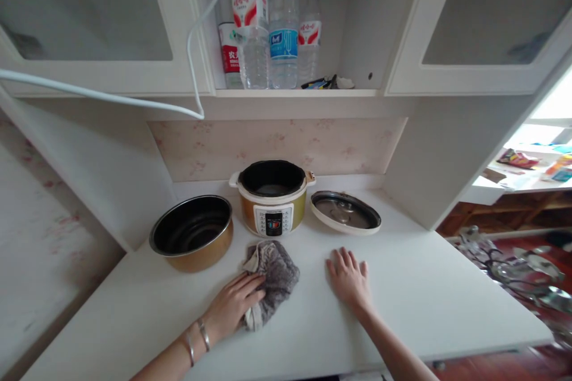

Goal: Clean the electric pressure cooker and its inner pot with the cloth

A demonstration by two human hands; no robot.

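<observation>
My left hand (pixel 235 305), with two bracelets at the wrist, holds a crumpled grey cloth (pixel 279 280) against the white counter (pixel 308 339). Its fingers lie over the cloth's left side. My right hand (pixel 347 277) rests palm down and open on the counter, holding nothing. Behind the cloth stands a multi-cooker (pixel 273 205) with its top uncovered and its dark inside showing. To its left is a gold-sided pot (pixel 194 238) with a black interior. A round lid (pixel 345 212) lies underside up to the cooker's right, just beyond my right hand.
Several plastic bottles (pixel 283 30) stand in the open cabinet above, beside small items (pixel 324 82). A white cable (pixel 147 104) hangs across the upper left. Side panels (pixel 451 149) border the counter. At the far right, shiny metal things (pixel 527 268) lie near the reddish floor.
</observation>
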